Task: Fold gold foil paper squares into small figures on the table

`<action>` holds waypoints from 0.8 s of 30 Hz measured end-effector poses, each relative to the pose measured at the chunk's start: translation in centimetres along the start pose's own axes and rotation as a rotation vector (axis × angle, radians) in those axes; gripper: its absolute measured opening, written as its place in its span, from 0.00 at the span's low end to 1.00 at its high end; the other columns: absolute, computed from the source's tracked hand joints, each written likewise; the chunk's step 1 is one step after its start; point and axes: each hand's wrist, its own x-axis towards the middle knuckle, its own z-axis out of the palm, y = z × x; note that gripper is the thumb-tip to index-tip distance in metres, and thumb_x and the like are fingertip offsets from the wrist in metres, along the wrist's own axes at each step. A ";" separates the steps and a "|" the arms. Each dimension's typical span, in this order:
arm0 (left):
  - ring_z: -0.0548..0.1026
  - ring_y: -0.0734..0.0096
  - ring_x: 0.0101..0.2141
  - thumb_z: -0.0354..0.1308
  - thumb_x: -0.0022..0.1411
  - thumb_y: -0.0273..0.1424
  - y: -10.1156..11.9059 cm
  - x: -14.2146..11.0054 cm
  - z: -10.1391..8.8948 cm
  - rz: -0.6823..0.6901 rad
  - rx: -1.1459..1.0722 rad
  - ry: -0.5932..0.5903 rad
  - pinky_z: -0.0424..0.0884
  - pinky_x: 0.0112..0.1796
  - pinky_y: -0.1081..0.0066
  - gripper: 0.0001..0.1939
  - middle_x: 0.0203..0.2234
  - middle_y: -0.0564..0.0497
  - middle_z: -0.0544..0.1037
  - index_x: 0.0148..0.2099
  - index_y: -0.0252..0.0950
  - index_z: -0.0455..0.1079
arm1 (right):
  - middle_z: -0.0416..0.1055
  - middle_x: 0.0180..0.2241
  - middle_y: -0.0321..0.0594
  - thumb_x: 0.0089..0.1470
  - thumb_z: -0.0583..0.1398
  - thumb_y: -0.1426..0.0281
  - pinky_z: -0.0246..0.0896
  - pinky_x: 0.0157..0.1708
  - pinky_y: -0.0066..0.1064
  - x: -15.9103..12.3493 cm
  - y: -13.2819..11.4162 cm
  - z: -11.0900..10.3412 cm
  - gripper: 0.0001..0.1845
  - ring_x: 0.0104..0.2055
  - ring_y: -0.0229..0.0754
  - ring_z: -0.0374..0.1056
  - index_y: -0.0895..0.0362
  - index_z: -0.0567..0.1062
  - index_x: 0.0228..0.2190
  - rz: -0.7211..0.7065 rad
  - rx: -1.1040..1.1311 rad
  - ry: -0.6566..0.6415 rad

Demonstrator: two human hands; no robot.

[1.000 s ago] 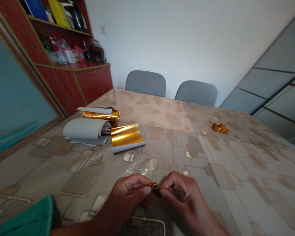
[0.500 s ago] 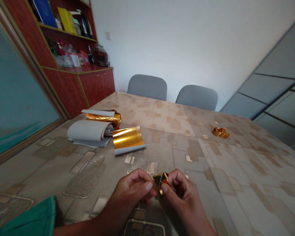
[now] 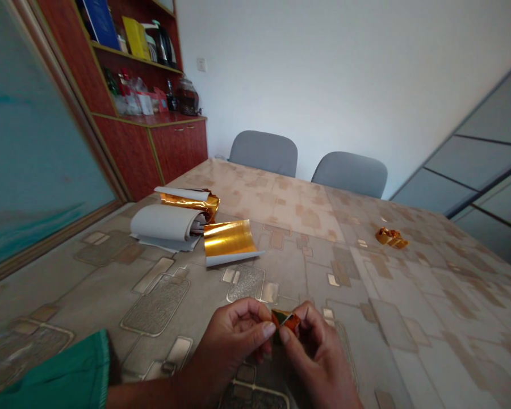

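Observation:
Between my two hands, just above the table's near part, is a small folded piece of gold foil paper (image 3: 284, 320), with pale edges showing at its folds. My right hand (image 3: 317, 343) pinches its right side between thumb and fingers. On its left edge, the thumb and curled fingers of my left hand (image 3: 241, 329) press together. A loose sheet of gold foil paper (image 3: 230, 238) lies beyond my hands, its near edge curled up to show a white back. Left of that sheet sits a curled stack of the paper (image 3: 164, 221), white side out.
More crumpled gold foil paper (image 3: 191, 200) lies behind the stack. A folded gold foil piece (image 3: 392, 238) rests far right on the patterned tablecloth (image 3: 298, 272). Two grey chairs (image 3: 264, 150) stand at the far edge; a red cabinet (image 3: 179, 147) is back left.
My left hand has closed onto the left side of the folded foil, where it was slightly apart before. The foil looks flatter. The whole view has shifted a little.

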 end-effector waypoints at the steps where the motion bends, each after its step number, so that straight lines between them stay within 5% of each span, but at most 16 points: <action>1: 0.67 0.77 0.19 0.73 0.46 0.47 0.0 0.0 0.0 0.001 0.001 -0.002 0.63 0.23 0.76 0.23 0.17 0.56 0.72 0.30 0.35 0.70 | 0.63 0.23 0.34 0.57 0.61 0.55 0.56 0.25 0.29 0.0 0.1 0.0 0.18 0.26 0.39 0.58 0.54 0.67 0.25 0.002 -0.015 -0.001; 14: 0.62 0.80 0.17 0.69 0.51 0.49 -0.7 0.2 -0.4 0.015 0.041 -0.093 0.60 0.19 0.79 0.23 0.16 0.59 0.69 0.31 0.36 0.66 | 0.65 0.23 0.34 0.58 0.61 0.58 0.57 0.25 0.27 -0.2 0.5 -0.1 0.16 0.26 0.38 0.61 0.54 0.65 0.25 -0.011 -0.090 -0.034; 24: 0.66 0.79 0.19 0.70 0.54 0.45 -0.7 0.3 -0.6 0.065 -0.067 0.018 0.63 0.22 0.79 0.20 0.17 0.58 0.71 0.32 0.36 0.68 | 0.67 0.26 0.35 0.56 0.61 0.60 0.57 0.29 0.30 0.2 -0.8 -0.3 0.12 0.28 0.39 0.61 0.55 0.69 0.29 -0.042 -0.113 -0.125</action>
